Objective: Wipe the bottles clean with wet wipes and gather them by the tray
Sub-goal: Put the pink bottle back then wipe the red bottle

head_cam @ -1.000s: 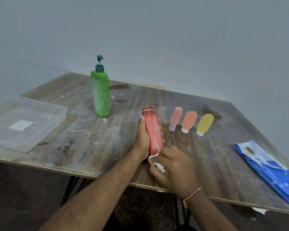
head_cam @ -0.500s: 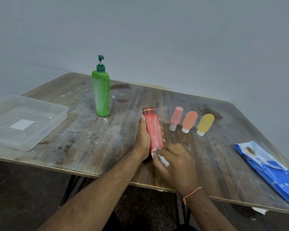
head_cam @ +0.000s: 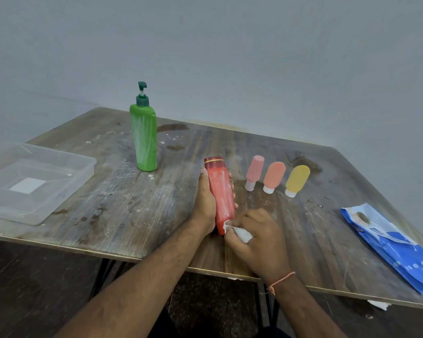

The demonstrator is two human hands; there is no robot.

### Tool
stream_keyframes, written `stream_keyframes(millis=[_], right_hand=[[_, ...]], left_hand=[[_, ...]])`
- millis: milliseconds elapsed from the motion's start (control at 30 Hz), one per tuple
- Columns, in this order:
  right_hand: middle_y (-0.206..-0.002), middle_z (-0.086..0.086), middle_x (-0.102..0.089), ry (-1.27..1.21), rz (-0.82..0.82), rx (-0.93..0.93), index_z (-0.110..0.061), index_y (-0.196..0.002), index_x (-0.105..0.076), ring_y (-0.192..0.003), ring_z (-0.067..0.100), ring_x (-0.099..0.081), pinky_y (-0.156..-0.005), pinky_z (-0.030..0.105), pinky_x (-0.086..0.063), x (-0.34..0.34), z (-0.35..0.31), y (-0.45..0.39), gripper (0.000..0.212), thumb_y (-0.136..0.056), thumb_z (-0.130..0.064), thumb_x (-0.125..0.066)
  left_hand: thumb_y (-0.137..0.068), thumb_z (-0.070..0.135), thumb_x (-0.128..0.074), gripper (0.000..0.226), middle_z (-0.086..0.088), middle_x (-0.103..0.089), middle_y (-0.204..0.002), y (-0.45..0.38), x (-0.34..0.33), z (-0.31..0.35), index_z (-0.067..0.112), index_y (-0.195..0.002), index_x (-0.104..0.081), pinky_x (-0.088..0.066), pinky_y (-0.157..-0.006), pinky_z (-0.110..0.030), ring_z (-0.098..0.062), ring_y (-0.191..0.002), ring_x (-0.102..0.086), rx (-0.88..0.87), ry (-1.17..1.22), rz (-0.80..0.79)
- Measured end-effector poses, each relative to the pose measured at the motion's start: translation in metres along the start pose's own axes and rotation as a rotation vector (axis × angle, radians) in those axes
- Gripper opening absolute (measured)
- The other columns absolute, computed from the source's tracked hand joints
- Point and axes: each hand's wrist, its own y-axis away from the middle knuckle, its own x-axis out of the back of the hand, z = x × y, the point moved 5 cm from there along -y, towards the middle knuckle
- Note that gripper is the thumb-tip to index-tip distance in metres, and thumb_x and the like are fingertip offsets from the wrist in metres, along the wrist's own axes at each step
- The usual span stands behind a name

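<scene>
From the head view, your left hand (head_cam: pixel 205 203) grasps the red bottle (head_cam: pixel 219 193), thumb along its left side and fingertips showing past its right edge. The bottle is tilted, cap pointing toward 12 o'clock and base toward you, near the middle of the surface (head_cam: pixel 108 206). Your right hand (head_cam: pixel 259 237) is clenched round a white wipe (head_cam: pixel 239 232), pressing it against the bottle's base at 6 o'clock of the bottle. White streaks run down the red body.

At 11 o'clock from the red bottle the green pump bottle (head_cam: pixel 144 137) stands upright, well apart, also streaked white. At 3 o'clock of the red bottle's cap lie three small tubes in a row, caps toward you: the pink tube (head_cam: pixel 254 170) nearest, the orange tube (head_cam: pixel 274 175) just beside it, the yellow tube (head_cam: pixel 298 179) farthest right. They lie close together, but you cannot tell whether they touch.

The clear tray (head_cam: pixel 59 208) sits at the left edge of the surface, at 9 o'clock of your hands, well apart from every bottle; a white square shows at its bottom. The blue wipes pack (head_cam: pixel 391 247) lies at the right edge, at 3 o'clock of your right hand, its flap peeled up. A thin orange thread (head_cam: pixel 282 280) circles your right wrist.
</scene>
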Motion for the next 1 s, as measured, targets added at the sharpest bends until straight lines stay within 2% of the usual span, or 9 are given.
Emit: stream_keyframes(millis=[133,233,300,433,533,633,733,867,1000], right_hand=[[-0.093,-0.016,-0.074,-0.018,0.058,-0.141,-0.025,-0.091,-0.082,-0.088,0.009,-0.063,-0.078,0.034,-0.054,0.003,0.012,-0.003,0.009,-0.089,-0.030,-0.076],[-0.094,-0.020,-0.075,-0.101,0.023,-0.137,-0.027,-0.093,-0.084,-0.092,0.005,-0.065,-0.081,0.028,-0.053,0.003,0.008,-0.004,0.009,-0.090,-0.031,-0.076],[-0.089,-0.023,-0.073,-0.124,-0.004,-0.173,-0.029,-0.087,-0.083,-0.090,0.005,-0.066,-0.078,0.027,-0.053,0.003,0.009,-0.002,0.003,-0.087,-0.028,-0.080],[-0.084,-0.024,-0.070,-0.139,0.006,-0.368,-0.031,-0.083,-0.080,-0.088,0.003,-0.067,-0.073,0.034,-0.058,0.001,0.022,-0.003,0.005,-0.088,-0.029,-0.080],[-0.087,-0.022,-0.073,-0.221,-0.007,-0.371,-0.029,-0.087,-0.082,-0.091,0.004,-0.069,-0.074,0.029,-0.058,0.000,0.022,-0.004,0.004,-0.089,-0.030,-0.078],[-0.085,-0.020,-0.075,-0.274,-0.040,-0.427,-0.029,-0.082,-0.082,-0.088,0.005,-0.071,-0.073,0.028,-0.059,-0.002,0.026,-0.002,0.008,-0.086,-0.023,-0.081],[-0.084,-0.021,-0.075,-0.274,-0.020,-0.507,-0.029,-0.080,-0.082,-0.087,0.002,-0.070,-0.073,0.023,-0.056,-0.003,0.032,-0.003,0.011,-0.087,-0.021,-0.082],[-0.090,-0.017,-0.078,-0.370,0.009,-0.486,-0.027,-0.089,-0.085,-0.090,0.004,-0.072,-0.074,0.016,-0.055,0.000,0.030,-0.005,0.012,-0.090,-0.017,-0.081],[-0.087,-0.019,-0.079,-0.413,-0.005,-0.527,-0.025,-0.087,-0.084,-0.088,0.001,-0.072,-0.071,0.012,-0.054,0.000,0.029,-0.003,0.014,-0.088,-0.011,-0.081]], left_hand=[[-0.097,0.083,-0.027,0.084,-0.010,-0.068,-0.089,0.002,-0.001,0.002,0.015,-0.112,-0.075,-0.056,-0.063,-0.037,-0.024,-0.072,-0.064,-0.002,-0.007,-0.002],[-0.096,0.084,-0.028,0.085,-0.009,-0.068,-0.089,0.003,-0.002,0.003,0.014,-0.114,-0.073,-0.056,-0.062,-0.036,-0.023,-0.073,-0.064,0.000,-0.002,-0.007],[-0.092,0.086,-0.031,0.086,-0.009,-0.068,-0.090,0.002,-0.001,0.002,0.015,-0.113,-0.074,-0.055,-0.063,-0.037,-0.023,-0.073,-0.064,-0.005,-0.006,-0.016],[-0.085,0.089,-0.038,0.086,-0.010,-0.069,-0.092,0.000,0.000,0.002,0.016,-0.112,-0.076,-0.055,-0.066,-0.038,-0.023,-0.074,-0.065,-0.008,-0.005,-0.017],[-0.090,0.087,-0.035,0.085,-0.009,-0.069,-0.092,-0.001,0.000,0.002,0.016,-0.111,-0.076,-0.055,-0.067,-0.038,-0.022,-0.076,-0.065,-0.009,-0.006,-0.018],[-0.098,0.081,-0.026,0.083,-0.007,-0.068,-0.089,0.001,-0.002,0.003,0.014,-0.112,-0.073,-0.056,-0.063,-0.036,-0.021,-0.073,-0.064,-0.008,-0.006,-0.022],[-0.100,0.079,-0.024,0.082,-0.008,-0.068,-0.089,0.003,-0.002,0.004,0.014,-0.112,-0.072,-0.056,-0.063,-0.035,-0.021,-0.072,-0.064,-0.010,-0.013,-0.034],[-0.100,0.079,-0.025,0.082,-0.009,-0.070,-0.090,0.002,-0.002,0.004,0.013,-0.114,-0.073,-0.056,-0.064,-0.035,-0.022,-0.075,-0.065,-0.013,-0.023,-0.032],[-0.100,0.079,-0.025,0.082,-0.009,-0.069,-0.091,0.003,-0.003,0.003,0.012,-0.115,-0.072,-0.057,-0.063,-0.036,-0.022,-0.074,-0.065,-0.017,-0.031,-0.061]])
